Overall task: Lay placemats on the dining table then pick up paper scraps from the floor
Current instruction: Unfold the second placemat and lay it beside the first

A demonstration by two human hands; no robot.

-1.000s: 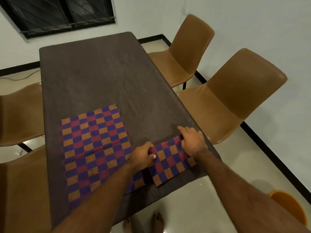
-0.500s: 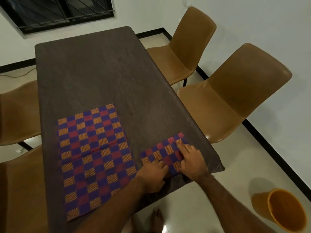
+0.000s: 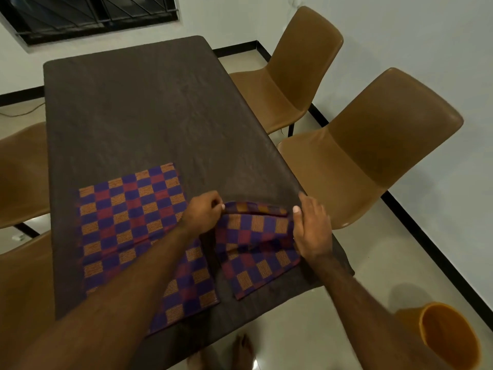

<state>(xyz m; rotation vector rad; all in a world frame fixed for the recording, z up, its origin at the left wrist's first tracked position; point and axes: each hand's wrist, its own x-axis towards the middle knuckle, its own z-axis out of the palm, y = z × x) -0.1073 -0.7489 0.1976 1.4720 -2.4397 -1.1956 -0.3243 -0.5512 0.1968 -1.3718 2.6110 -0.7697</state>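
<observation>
Both forearms reach forward and down over the near end of the dark dining table [image 3: 149,108], converging on a folded checked placemat [image 3: 256,252] that lies by the table's near right corner; the left hand [image 3: 204,213] is curled, knuckles up, its thumb and forefinger pinching the far left corner of the placemat's upper layer, the fingertips [image 3: 220,206] drawn together at the cloth's edge; the right hand [image 3: 310,228] is turned thumb-inward with its fingers held together and slightly bent, the thumb pressed on the far right corner of the same layer, the palm lying along the cloth's right edge; whether the fingers beneath also grip the cloth cannot be told; the top layer is lifted a little at its far edge, showing a fold, while the lower part lies flat on the table; just to its left, a flat placemat [image 3: 128,231] of the same purple, red and orange checks is spread open on the table, the left forearm crossing above its near right part; brown chairs [image 3: 373,156] stand along the table's right side, and others show at the left edge; an orange bin [image 3: 448,340] stands on the pale floor [image 3: 306,324] at the lower right; bare toes [image 3: 242,345] show below the table's near edge.
</observation>
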